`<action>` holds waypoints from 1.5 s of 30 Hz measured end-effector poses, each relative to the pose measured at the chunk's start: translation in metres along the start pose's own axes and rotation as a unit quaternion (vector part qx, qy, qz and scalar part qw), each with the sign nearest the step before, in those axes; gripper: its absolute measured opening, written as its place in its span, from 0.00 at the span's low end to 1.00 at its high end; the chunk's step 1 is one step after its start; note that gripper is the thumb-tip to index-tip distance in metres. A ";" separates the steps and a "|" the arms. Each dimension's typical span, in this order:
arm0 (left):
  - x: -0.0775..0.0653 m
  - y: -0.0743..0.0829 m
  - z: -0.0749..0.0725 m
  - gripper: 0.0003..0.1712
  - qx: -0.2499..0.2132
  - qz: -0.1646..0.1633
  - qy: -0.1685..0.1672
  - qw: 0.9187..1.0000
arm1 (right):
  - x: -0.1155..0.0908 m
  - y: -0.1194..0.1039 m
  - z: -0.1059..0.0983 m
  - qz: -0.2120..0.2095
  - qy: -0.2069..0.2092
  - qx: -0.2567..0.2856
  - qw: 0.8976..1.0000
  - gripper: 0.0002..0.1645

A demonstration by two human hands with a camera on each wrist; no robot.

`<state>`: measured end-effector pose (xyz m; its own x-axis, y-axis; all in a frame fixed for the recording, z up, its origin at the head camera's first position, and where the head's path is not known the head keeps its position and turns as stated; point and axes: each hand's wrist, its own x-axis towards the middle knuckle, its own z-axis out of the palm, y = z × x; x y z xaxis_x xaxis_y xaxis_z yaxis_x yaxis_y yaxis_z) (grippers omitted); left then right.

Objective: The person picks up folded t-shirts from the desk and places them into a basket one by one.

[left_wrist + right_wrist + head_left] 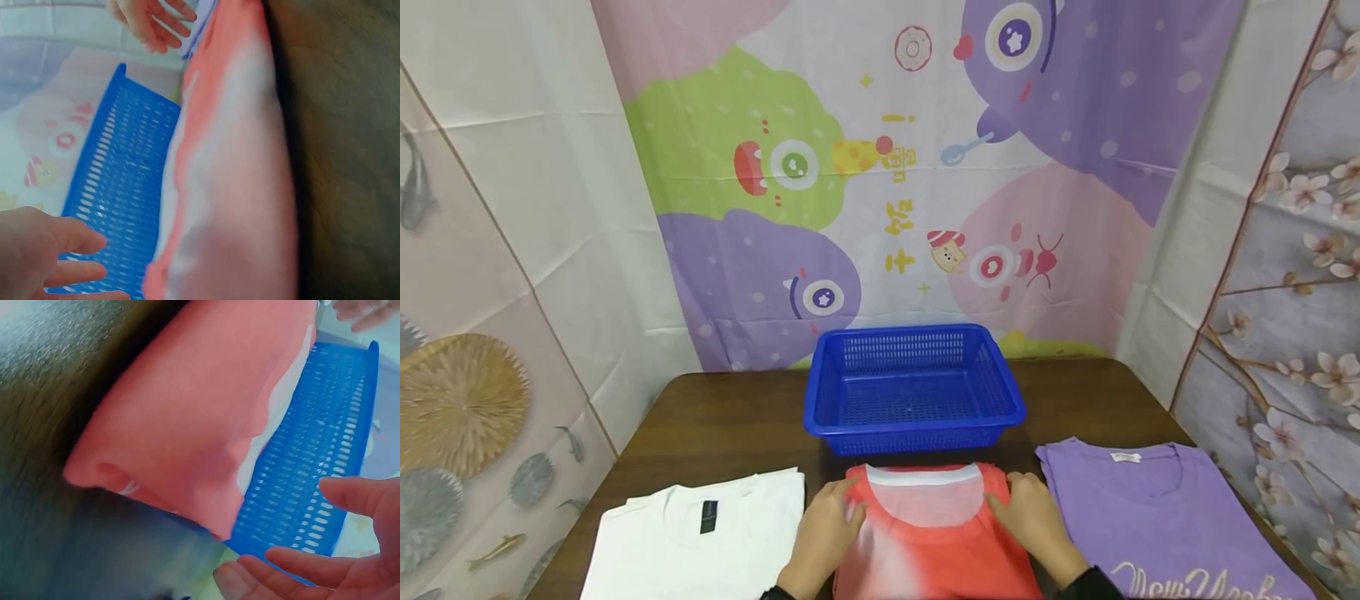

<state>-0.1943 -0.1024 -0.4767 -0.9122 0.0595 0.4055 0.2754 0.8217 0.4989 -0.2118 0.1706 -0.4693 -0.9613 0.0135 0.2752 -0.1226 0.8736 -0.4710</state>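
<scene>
A folded red and white T-shirt (955,554) lies on the table between my hands, its neckline toward the basket. My left hand (827,527) is at the shirt's left edge and my right hand (1034,518) at its right edge. In the left wrist view, the fingers of the left hand (59,253) are spread and hold nothing. The right wrist view has the right hand (325,559) with thumb and fingers apart, beside the shirt's corner. Whether either hand touches the cloth I cannot tell.
A blue plastic basket (917,437) stands just behind the red shirt, with nothing visible inside. To the left lies a folded white T-shirt (745,533), to the right a folded purple T-shirt (1150,521). The brown wooden table (715,425) ends at a cartoon-printed curtain (917,292).
</scene>
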 end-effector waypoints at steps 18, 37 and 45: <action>0.018 -0.013 0.016 0.21 -0.208 -0.252 -0.079 0.942 | 0.020 0.017 0.013 0.272 -0.130 0.278 0.912 0.16; 0.032 -0.014 0.022 0.20 -0.238 -0.305 -0.099 0.917 | 0.031 0.016 0.021 0.279 -0.143 0.306 0.899 0.07; 0.027 -0.019 0.031 0.20 -0.284 -0.318 -0.112 0.897 | 0.027 0.025 0.028 0.297 -0.145 0.340 0.880 0.20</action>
<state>-0.2336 -0.0987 -0.4987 -0.9603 -0.1547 -0.2323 -0.2705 0.3111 0.9111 -0.2473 0.1791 -0.4969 -0.9160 0.1590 -0.3682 0.3986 0.2594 -0.8797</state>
